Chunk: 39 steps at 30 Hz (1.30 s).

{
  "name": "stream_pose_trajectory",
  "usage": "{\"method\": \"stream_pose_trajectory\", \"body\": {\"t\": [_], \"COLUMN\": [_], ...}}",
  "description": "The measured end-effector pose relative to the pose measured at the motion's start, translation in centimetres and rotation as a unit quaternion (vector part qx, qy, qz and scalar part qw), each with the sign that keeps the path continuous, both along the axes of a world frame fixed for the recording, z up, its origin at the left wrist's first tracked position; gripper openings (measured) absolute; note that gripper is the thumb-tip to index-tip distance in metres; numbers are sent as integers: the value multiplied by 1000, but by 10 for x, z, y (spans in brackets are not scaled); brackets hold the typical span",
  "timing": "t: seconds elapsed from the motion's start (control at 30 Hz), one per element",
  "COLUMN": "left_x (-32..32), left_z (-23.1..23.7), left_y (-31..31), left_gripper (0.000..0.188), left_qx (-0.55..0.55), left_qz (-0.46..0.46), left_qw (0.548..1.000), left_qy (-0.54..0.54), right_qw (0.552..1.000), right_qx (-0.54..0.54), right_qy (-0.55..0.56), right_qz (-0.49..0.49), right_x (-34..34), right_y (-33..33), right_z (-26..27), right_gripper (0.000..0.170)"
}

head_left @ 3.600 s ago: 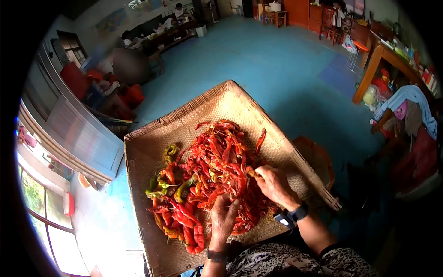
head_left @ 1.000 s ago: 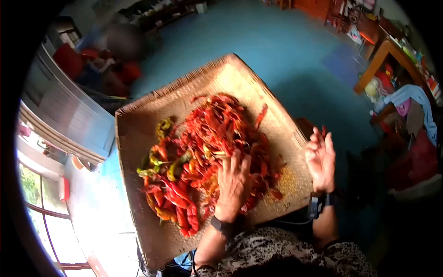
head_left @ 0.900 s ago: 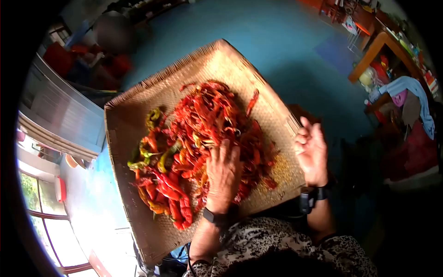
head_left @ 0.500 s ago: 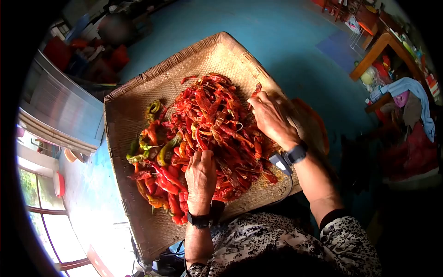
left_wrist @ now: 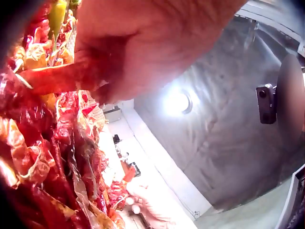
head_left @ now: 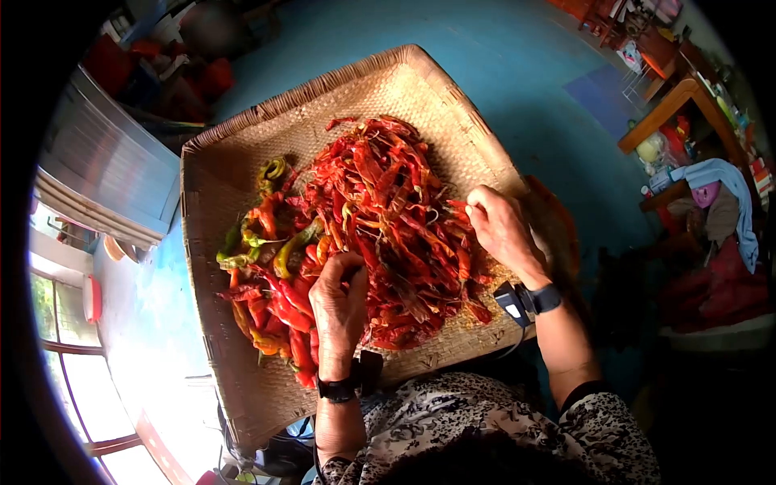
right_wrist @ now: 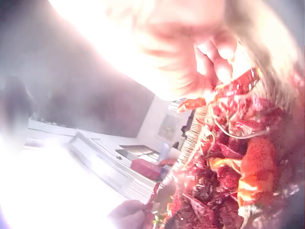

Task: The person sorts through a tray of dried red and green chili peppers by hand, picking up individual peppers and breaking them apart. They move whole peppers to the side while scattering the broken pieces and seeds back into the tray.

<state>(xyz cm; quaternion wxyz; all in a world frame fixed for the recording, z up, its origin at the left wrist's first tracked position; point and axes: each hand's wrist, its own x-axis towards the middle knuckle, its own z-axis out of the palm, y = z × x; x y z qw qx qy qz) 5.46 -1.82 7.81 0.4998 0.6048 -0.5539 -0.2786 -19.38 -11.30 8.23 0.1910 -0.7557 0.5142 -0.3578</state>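
A large heap of dried red chili peppers [head_left: 396, 218] lies in the woven tray [head_left: 242, 153]. My right hand [head_left: 505, 234], over the tray's right side, pinches a red chili pepper [head_left: 457, 205] whose end points left towards the heap. My left hand [head_left: 339, 303] is at the heap's near left edge with its fingers curled. In the left wrist view, an orange-red chili pepper [left_wrist: 52, 78] runs out from between its thumb and fingers. Fresher, glossy red peppers [head_left: 287, 307] and several green ones [head_left: 295, 249] lie on the tray's left.
Yellow seeds [head_left: 477, 317] are scattered near the tray's right front corner. A round basket [head_left: 558, 218] stands on the floor beyond the right rim. Blue floor [head_left: 517, 89] stretches behind. Windows [head_left: 73, 380] are at left, a wooden table [head_left: 687, 105] at right.
My right hand has come from outside the right rim, taken the lone chili pepper off the tray's right side and drawn it nearer. My left hand lifted from the heap and shifted left, fingers curling.
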Motion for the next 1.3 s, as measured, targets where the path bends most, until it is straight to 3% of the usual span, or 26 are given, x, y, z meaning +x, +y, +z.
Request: {"method": "stream_pose_trajectory", "body": {"t": [0.03,0.1,0.13,0.23,0.3,0.33,0.4,0.47,0.53,0.6,0.67,0.7,0.8,0.87,0.97,1.0,1.07,1.13,1.2,1.27,1.3], "left_x": [-1,-5,-6,-11,-13,-17,-25,-27,-34,-43,-51,-53,-52,-45,-26,-17,-6,4,9,9,9], "left_z": [-3,0,-4,-7,-7,-6,1,5,6,2,10,6,6,6,2,2,12,7,3,-2,-5], "left_y": [0,1,1,-1,0,1,4,8,9,12,16,17,19,19,21,25,35,45,53,58,59], "left_gripper": [13,14,16,16,22,22,32,38,37,36,36,33,31,27,19,22,26,31,36,36,37], "left_qx": [-7,5,-6,-9,-12,-11,2,45,45,37,38,53,63,29,-70,-39,0,50,39,41,41], "left_qz": [-2,-14,-10,-13,-34,-34,-28,-45,-64,-87,-113,-124,-137,-137,-78,-76,-70,-61,-70,-69,-68], "left_qw": [999,994,996,997,997,997,996,996,994,993,992,990,988,990,988,989,983,970,962,954,945], "left_qy": [40,105,89,79,66,66,87,68,77,74,28,35,-6,-15,-111,-118,-170,-230,-262,-289,-317], "right_qw": [997,929,864,695,545,545,496,501,696,839,878,874,893,889,816,701,559,516,603,837,906], "right_qx": [16,174,249,256,268,268,209,255,257,275,291,297,244,217,207,257,225,211,230,215,214], "right_qy": [-77,-326,-437,-671,-795,-795,-843,-826,-670,-469,-378,-371,-366,-398,-539,-665,-797,-830,-763,-503,-366], "right_qz": [26,35,25,-29,1,1,11,28,22,37,45,99,99,67,30,7,39,-11,-8,-16,-15], "right_x": [-7,-21,-30,-59,-80,-82,-72,-57,-29,4,28,29,33,22,-15,-29,-56,-65,-55,-34,-23], "right_y": [4,18,25,26,23,25,34,42,54,70,80,78,77,75,66,61,50,51,57,66,68], "right_z": [-3,6,15,11,-7,-11,-6,-8,-13,-4,0,-14,-16,-10,4,1,1,0,-8,-13,-18], "right_gripper": [10,7,7,12,25,25,32,30,30,28,25,23,19,19,21,25,29,35,39,35,28]}}
